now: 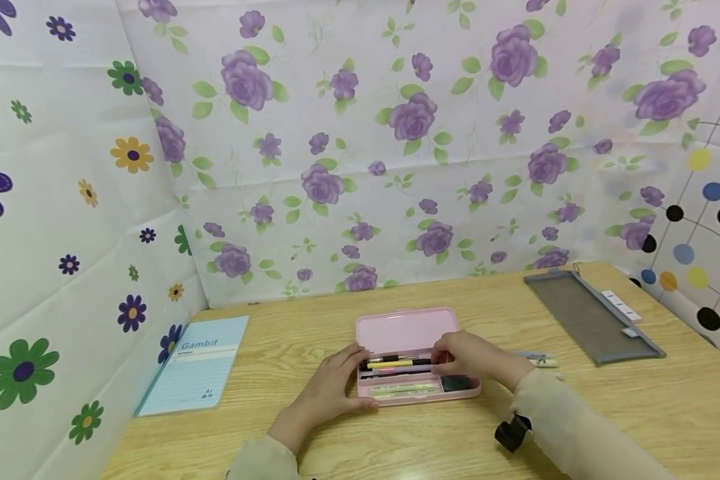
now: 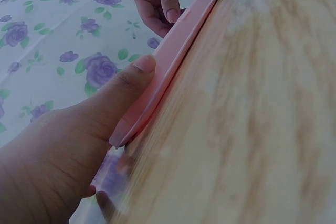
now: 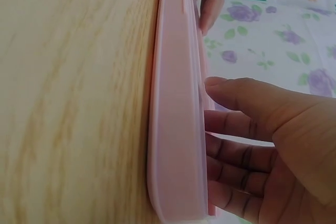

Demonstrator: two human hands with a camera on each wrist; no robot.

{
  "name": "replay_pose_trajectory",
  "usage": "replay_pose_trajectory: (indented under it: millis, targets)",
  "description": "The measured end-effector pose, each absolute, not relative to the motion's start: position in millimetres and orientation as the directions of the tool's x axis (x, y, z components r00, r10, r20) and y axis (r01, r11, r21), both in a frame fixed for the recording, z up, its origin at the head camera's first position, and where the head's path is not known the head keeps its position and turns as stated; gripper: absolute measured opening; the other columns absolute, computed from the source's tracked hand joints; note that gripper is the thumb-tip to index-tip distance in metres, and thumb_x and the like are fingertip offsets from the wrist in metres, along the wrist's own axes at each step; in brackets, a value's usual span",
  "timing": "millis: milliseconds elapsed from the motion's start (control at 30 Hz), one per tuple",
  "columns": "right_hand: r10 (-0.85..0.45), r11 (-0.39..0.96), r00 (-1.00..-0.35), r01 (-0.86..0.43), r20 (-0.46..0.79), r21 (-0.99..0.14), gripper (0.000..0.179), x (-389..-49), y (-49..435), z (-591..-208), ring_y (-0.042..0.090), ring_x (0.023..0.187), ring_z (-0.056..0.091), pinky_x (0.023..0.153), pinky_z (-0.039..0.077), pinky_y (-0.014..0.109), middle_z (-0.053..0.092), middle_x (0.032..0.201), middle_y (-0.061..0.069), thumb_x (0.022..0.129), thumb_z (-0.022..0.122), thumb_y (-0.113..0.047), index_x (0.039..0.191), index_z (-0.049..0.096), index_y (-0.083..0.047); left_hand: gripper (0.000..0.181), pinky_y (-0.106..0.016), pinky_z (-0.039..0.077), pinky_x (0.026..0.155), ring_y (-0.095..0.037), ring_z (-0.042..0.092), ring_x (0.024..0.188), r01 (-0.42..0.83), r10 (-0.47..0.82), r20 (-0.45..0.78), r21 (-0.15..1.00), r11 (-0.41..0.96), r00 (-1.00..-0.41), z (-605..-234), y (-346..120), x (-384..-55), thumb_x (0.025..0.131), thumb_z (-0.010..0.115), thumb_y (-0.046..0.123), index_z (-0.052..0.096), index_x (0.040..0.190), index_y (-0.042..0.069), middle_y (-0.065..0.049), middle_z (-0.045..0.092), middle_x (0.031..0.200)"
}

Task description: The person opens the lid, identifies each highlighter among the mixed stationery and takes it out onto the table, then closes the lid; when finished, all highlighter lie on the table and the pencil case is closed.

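A pink pencil case (image 1: 408,401) lies on the table with its lid (image 1: 405,330) raised at the back. Inside, a yellow-and-black pen (image 1: 399,364) lies among several slim pens and pencils. Pale yellow sticks (image 1: 405,389) fill the front compartment, and a dark object (image 1: 458,383) sits in the small one at right. My left hand (image 1: 330,383) grips the case's left end, thumb (image 2: 128,80) along the front wall. My right hand (image 1: 465,353) reaches over the right end of the pens, its fingertips hidden inside the case; I cannot tell whether it pinches a pen.
A light-blue notebook (image 1: 195,363) lies at the left. Toward the back right lie a grey mesh pouch (image 1: 594,317) and a white strip (image 1: 621,306). Some pale packets (image 1: 543,360) stick out behind my right wrist. Patterned cloth (image 1: 360,147) hangs behind the table.
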State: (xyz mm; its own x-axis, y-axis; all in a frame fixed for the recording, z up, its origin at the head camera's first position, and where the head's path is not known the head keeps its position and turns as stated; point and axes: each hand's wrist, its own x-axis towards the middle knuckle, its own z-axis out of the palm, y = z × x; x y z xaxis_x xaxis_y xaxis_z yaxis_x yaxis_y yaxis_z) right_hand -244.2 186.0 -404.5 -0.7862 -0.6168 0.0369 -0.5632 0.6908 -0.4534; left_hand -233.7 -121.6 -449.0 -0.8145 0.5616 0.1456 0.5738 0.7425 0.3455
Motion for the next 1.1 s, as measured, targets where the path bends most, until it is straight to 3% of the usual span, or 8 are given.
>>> replay_pose_trajectory:
  millis: [600, 1100]
  targets:
    - [-0.589, 0.728, -0.807, -0.553, 0.044, -0.404, 0.01, -241, 175, -406, 0.004, 0.068, 0.044, 0.06, 0.041, 0.018, 0.055, 0.079, -0.005, 0.086, 0.072, -0.021, 0.083, 0.065, -0.015, 0.095, -0.052, 0.031, 0.115, -0.031, 0.036, 0.141, 0.573, 0.564, 0.139, 0.352, 0.74, -0.814, -448, -122, -233, 0.074, 0.065, 0.07, 0.039, 0.148, 0.017, -0.005, 0.034, 0.155]
    - [-0.6, 0.696, -0.797, -0.561, 0.065, -0.449, 0.017, -243, 175, -406, 0.002, 0.065, 0.043, 0.057, 0.04, 0.018, 0.051, 0.074, -0.008, 0.086, 0.072, -0.018, 0.077, 0.058, -0.017, 0.095, -0.053, 0.032, 0.114, -0.031, 0.037, 0.14, 0.579, 0.564, 0.154, 0.345, 0.739, -0.811, -448, -121, -233, 0.073, 0.066, 0.069, 0.04, 0.147, 0.016, -0.007, 0.036, 0.155]
